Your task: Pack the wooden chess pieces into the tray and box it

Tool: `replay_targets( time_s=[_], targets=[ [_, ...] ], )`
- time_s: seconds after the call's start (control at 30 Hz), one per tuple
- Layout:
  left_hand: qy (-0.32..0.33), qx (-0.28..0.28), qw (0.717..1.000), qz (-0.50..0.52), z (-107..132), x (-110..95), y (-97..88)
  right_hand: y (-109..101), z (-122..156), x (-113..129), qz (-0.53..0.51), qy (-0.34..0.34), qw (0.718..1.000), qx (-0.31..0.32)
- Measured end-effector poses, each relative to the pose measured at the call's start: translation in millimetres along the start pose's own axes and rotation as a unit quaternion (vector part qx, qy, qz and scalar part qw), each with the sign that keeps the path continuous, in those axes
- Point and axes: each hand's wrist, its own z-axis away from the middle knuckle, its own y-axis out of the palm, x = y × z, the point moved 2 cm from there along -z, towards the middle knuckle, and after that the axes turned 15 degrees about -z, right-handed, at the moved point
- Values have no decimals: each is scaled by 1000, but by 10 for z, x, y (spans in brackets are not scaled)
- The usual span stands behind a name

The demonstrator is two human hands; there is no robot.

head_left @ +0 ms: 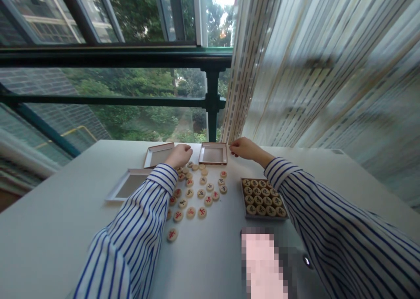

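Observation:
My left hand [180, 155] is closed above the scattered xiangqi pieces [201, 193], between two open shallow boxes. Whatever its curled fingers hold, if anything, is hidden. My right hand [244, 148] has its fingers pinched together just right of the small brown-rimmed box [213, 162], and nothing can be made out in the pinch. That box shows a bare pale bottom. The loose round wooden pieces carry red or dark characters, and some lie blank side up. Nearer my right forearm, a square box [243, 198] holds several dark-lettered pieces in neat rows.
A brown-edged tray [150, 157] and a white box lid [111, 196] lie on the left of the white table [59, 229]. A phone [262, 264] with a blurred screen rests at the near right. Window railings and a striped curtain [278, 85] border the far edge.

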Motion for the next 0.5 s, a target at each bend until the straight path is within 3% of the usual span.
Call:
replay_targets(
  time_s=[0.5],
  targets=[
    [-9, 58, 998, 17, -338, -102, 341, 356, -332, -138, 77, 96, 990, 75]
  ],
)
